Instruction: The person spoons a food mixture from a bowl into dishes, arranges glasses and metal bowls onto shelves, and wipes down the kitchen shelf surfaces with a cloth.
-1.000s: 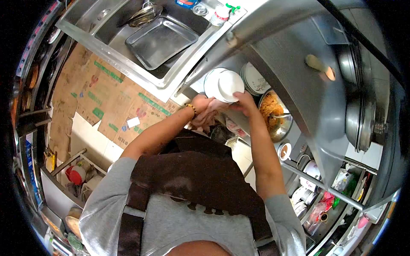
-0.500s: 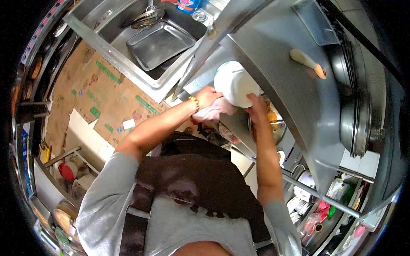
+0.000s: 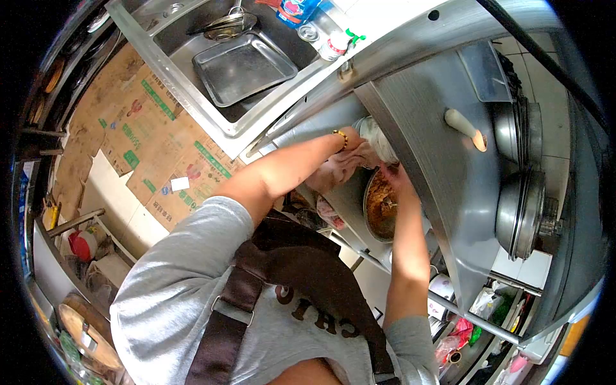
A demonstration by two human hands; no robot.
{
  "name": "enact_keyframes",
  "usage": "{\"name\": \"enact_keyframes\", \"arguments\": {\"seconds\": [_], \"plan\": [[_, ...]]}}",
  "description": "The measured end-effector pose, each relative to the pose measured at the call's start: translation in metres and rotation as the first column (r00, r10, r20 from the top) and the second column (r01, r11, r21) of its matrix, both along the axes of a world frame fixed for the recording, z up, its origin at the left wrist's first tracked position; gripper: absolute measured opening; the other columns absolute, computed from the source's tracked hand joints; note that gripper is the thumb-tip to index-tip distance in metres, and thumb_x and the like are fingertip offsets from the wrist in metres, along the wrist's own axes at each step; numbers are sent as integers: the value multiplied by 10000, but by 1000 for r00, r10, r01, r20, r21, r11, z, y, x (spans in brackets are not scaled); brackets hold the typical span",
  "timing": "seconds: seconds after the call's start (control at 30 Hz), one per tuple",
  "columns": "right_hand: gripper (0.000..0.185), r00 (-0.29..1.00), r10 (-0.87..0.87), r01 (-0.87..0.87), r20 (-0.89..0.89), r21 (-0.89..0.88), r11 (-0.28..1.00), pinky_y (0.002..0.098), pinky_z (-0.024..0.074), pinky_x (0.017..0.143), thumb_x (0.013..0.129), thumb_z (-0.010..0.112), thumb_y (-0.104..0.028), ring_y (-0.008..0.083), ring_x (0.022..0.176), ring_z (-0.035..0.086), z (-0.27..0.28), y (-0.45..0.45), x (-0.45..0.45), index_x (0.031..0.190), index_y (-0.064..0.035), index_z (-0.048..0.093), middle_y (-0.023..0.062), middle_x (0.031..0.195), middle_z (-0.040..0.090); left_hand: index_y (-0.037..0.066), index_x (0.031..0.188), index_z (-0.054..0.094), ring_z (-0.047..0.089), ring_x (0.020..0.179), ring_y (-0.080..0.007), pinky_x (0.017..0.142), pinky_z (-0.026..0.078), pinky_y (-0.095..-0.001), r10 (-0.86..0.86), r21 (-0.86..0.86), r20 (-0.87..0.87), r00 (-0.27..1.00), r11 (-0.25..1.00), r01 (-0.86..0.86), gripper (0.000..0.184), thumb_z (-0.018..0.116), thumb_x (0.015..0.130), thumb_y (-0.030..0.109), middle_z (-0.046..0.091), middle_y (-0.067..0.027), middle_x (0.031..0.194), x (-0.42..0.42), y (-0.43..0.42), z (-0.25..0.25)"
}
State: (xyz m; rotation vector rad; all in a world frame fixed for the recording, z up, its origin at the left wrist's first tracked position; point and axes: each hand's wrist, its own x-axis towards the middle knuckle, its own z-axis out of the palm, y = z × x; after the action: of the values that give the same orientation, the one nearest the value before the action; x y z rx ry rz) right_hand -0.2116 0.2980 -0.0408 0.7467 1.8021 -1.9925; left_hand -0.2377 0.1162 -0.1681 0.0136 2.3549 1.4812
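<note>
White stacked dishes (image 3: 380, 140) stand under the edge of a steel shelf, partly hidden by it and by my hands. My left hand (image 3: 351, 139), with a yellow beaded bracelet at the wrist, is closed on a pale pink cloth (image 3: 337, 168) against the dishes' left side. My right hand (image 3: 399, 179) is at their near edge with the fingers curled in; its fingertips are partly hidden. Just below, a round metal pan (image 3: 378, 228) holds orange-brown food (image 3: 384, 196), partly covered by my right forearm.
The steel shelf (image 3: 430, 147) overhangs on the right, with a pale-handled tool (image 3: 462, 125) on it and stacked metal pans (image 3: 520, 212) beyond. A sink (image 3: 183, 83) with a metal tray (image 3: 244, 67) is at upper left. Flattened cardboard (image 3: 154, 141) covers the floor.
Both hands have moved the white dishes away from me and slightly right, under the shelf edge. The pan of food now shows more fully. My body has leaned forward and turned.
</note>
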Motion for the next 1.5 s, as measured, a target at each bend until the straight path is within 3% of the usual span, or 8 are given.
{"name": "enact_keyframes", "arguments": {"seconds": [0.23,0.57,0.77,0.97,1.03,1.13,1.2,1.5], "plan": [[539,959,-266,281,101,-199,939,507,422,926,897,459,-308,377,1155,394,36,-7,10,1314,-32,257,192,1320,313,-13,823,643,605,739,-356,651,468,-395,-104,23,12,994,994,104,493,546,812,470,613,-236,764,79,-47,93],[560,956,40,75,290,-373,925,515,355,986,929,378,-224,423,1163,392,4,-85,117,1353,14,98,273,1287,339,32,822,548,563,697,-367,610,441,-421,65,60,-404,912,997,-45,276,567,827,308,584,-179,741,194,-140,129],[722,896,-398,429,197,-614,662,503,318,1015,852,560,-319,390,1241,314,-50,-89,95,1356,-32,131,251,1360,241,36,918,550,519,937,-314,748,434,-390,271,68,-742,613,940,-334,254,609,770,234,573,-141,965,166,-128,126],[721,924,-380,275,50,-778,565,497,298,1028,836,582,-344,374,1240,325,-103,-69,72,1303,58,209,223,1372,236,271,1134,579,227,1287,-365,979,210,-628,-338,-526,-576,744,850,-21,451,659,691,272,428,-25,1303,173,-112,44],[724,851,350,-321,-392,139,937,493,297,1030,832,588,-338,372,1235,332,-162,-28,61,1308,51,205,228,1370,231,269,1115,594,196,1304,-362,981,188,-629,-229,-414,-688,689,904,-112,407,636,710,295,446,-25,1289,155,-109,20],[680,930,133,-160,-342,-53,986,491,304,1027,848,552,-365,374,1229,343,-154,-27,52,1285,65,257,241,1342,277,230,1222,501,259,1286,-328,1024,213,-514,-175,-408,-307,936,912,36,391,482,839,309,395,-66,1338,116,-101,45],[644,935,-282,349,214,-693,631,486,319,1017,865,500,-401,373,1219,353,-112,-48,43,1255,75,313,250,1300,335,241,1272,441,280,1273,-327,1031,235,-468,-25,-344,-76,997,939,-3,392,420,886,305,348,-80,1370,81,-92,45],[569,964,-175,263,202,-598,757,489,366,972,878,480,-347,376,1133,444,-88,-59,26,1239,74,354,252,1242,407,202,1288,417,289,1264,-327,1034,236,-438,174,-374,-399,900,866,-333,401,391,902,307,339,-98,1375,34,-68,-1]]}}
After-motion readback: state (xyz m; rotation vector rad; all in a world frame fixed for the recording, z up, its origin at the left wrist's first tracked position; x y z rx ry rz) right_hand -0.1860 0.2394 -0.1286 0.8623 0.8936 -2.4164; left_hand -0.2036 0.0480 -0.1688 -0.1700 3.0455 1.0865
